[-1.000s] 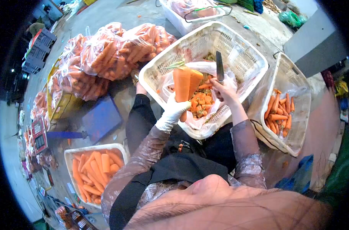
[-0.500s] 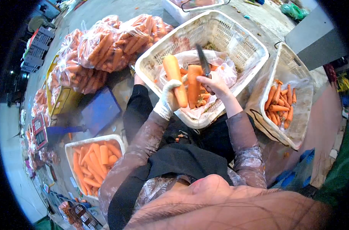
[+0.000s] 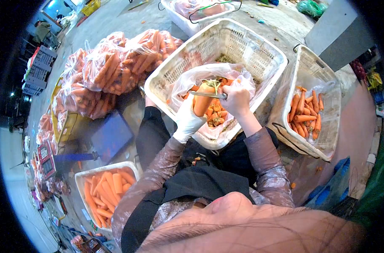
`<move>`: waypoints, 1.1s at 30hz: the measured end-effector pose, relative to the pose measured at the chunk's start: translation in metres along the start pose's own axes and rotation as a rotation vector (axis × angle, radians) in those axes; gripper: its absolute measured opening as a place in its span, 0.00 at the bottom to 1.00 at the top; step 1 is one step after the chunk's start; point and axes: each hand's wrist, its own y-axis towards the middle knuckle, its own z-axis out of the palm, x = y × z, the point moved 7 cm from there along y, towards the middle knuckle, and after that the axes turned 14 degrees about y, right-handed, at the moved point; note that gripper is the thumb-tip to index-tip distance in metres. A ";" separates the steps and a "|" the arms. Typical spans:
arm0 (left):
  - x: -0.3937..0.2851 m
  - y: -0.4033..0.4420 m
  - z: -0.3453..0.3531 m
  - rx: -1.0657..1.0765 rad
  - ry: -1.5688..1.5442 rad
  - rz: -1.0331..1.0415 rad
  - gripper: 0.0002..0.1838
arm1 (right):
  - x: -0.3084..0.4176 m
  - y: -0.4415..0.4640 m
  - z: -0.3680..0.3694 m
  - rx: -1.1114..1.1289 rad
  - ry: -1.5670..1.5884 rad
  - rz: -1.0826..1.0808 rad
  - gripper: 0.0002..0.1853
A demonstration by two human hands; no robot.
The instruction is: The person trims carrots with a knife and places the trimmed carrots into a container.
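Note:
My left hand (image 3: pixel 187 120), in a white glove, is closed around a thick carrot (image 3: pixel 202 105) held upright with its green-stubbed top pointing away from me. A knife (image 3: pixel 209 95) is gripped in my bare right hand (image 3: pixel 237 101); its blade lies across the carrot near the top end. Both hands are over a large white plastic crate (image 3: pixel 265 51). Inside the crate, a clear plastic bag (image 3: pixel 184 80) holds cut carrot tops (image 3: pixel 217 116), partly hidden by my hands.
Left of me stands a small white crate of trimmed carrots (image 3: pixel 105 189). Bagged carrots (image 3: pixel 103 63) are piled beyond a blue platform scale (image 3: pixel 111 135). At right, another crate (image 3: pixel 333 122) holds small carrots (image 3: pixel 303 114). A grey pillar (image 3: pixel 339 38) rises behind it.
The knife has swung from pointing upward to lying across a carrot's top. Two large carrots showed at my hands before; now one is in my left hand. The view has shifted slightly.

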 end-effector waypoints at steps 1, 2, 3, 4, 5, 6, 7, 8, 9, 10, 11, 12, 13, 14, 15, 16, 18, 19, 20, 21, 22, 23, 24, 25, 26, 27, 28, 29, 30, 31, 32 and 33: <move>0.000 0.001 0.000 -0.003 -0.010 0.010 0.33 | 0.000 0.000 0.000 0.002 0.016 0.003 0.16; 0.000 0.001 0.000 -0.004 -0.010 0.010 0.33 | 0.000 -0.001 0.000 0.002 0.016 0.002 0.16; -0.001 0.001 -0.001 -0.014 -0.032 0.016 0.33 | 0.000 0.000 -0.002 -0.010 -0.004 0.011 0.15; -0.001 0.000 -0.002 -0.024 -0.054 0.022 0.33 | 0.000 0.000 -0.003 -0.022 -0.024 0.021 0.14; 0.001 -0.001 -0.001 -0.024 -0.053 0.022 0.33 | -0.001 0.000 -0.003 -0.022 -0.023 0.021 0.14; 0.002 -0.002 -0.002 -0.062 0.007 0.043 0.34 | -0.002 -0.001 -0.002 -0.014 -0.042 0.032 0.12; 0.003 -0.004 -0.003 -0.099 0.066 0.065 0.34 | -0.004 -0.001 -0.003 -0.007 -0.060 0.043 0.10; 0.006 -0.003 -0.002 -0.098 0.066 0.066 0.34 | -0.009 -0.001 -0.002 -0.007 -0.061 0.045 0.10; 0.009 -0.002 0.001 -0.031 -0.039 0.056 0.35 | -0.024 0.000 0.006 0.111 -0.141 0.137 0.08; 0.011 -0.002 0.004 0.038 -0.141 0.045 0.36 | -0.040 -0.003 0.014 0.231 -0.220 0.230 0.08; 0.011 -0.005 0.005 0.038 -0.139 0.045 0.36 | -0.050 -0.002 0.010 0.231 -0.217 0.231 0.08; 0.007 -0.007 0.000 -0.023 -0.239 0.093 0.36 | -0.075 -0.007 0.009 0.373 -0.339 0.372 0.10; 0.003 -0.008 -0.008 -0.083 -0.330 0.146 0.36 | -0.091 -0.009 0.008 0.511 -0.454 0.514 0.14; 0.001 -0.007 -0.011 -0.069 -0.330 0.146 0.35 | -0.101 -0.006 0.001 0.468 -0.416 0.611 0.16; 0.011 -0.009 -0.006 0.048 -0.429 -0.006 0.34 | -0.101 -0.005 -0.010 0.439 -0.386 0.705 0.19; 0.023 -0.008 0.000 0.111 -0.652 -0.162 0.32 | -0.092 -0.002 -0.020 0.340 -0.317 0.671 0.14; 0.028 -0.011 0.009 0.236 -1.153 -0.566 0.31 | -0.092 -0.002 -0.021 0.251 -0.287 0.622 0.15; 0.027 -0.006 0.003 0.129 -1.407 -0.615 0.31 | -0.088 -0.005 -0.020 0.258 -0.264 0.633 0.15; 0.023 -0.004 0.011 0.302 -1.783 -0.719 0.32 | -0.088 -0.011 -0.012 0.282 -0.259 0.631 0.15; 0.014 -0.002 0.012 0.488 -2.159 -0.796 0.33 | -0.075 -0.006 -0.010 0.187 -0.224 0.442 0.12; 0.022 -0.002 0.015 0.471 -2.207 -0.855 0.33 | -0.062 0.000 -0.011 0.082 -0.185 0.251 0.09; 0.024 -0.003 0.017 0.461 -2.206 -0.848 0.33 | -0.059 -0.001 -0.004 0.083 -0.179 0.244 0.09; 0.032 -0.006 0.021 0.303 -2.129 -0.955 0.33 | -0.036 -0.002 -0.004 -0.033 -0.111 0.106 0.08; 0.040 -0.011 0.024 0.149 -2.045 -1.056 0.33 | -0.011 -0.005 -0.006 -0.148 -0.044 -0.031 0.12; 0.043 -0.010 0.024 0.096 -2.091 -1.058 0.32 | 0.019 -0.009 -0.008 -0.216 -0.032 -0.244 0.13; 0.046 -0.012 0.026 0.093 -2.095 -1.057 0.32 | 0.037 -0.014 -0.003 -0.184 -0.055 -0.299 0.14; 0.047 -0.009 0.026 0.159 -2.061 -0.910 0.31 | 0.053 -0.017 0.000 -0.159 -0.034 -0.338 0.14; 0.047 -0.006 0.025 0.221 -2.018 -0.765 0.30 | 0.064 -0.019 0.004 -0.137 -0.011 -0.377 0.15; 0.042 -0.004 0.022 0.222 -2.089 -0.774 0.30 | 0.066 -0.019 0.007 -0.142 -0.009 -0.377 0.15; 0.037 -0.004 0.019 0.224 -2.083 -0.773 0.30 | 0.068 -0.019 0.010 -0.133 -0.003 -0.391 0.15; 0.034 -0.004 0.016 0.201 -2.026 -0.767 0.28 | 0.069 -0.020 0.014 -0.125 0.000 -0.404 0.15; 0.029 -0.003 0.011 0.180 -1.970 -0.759 0.29 | 0.066 -0.019 0.017 -0.132 0.000 -0.404 0.15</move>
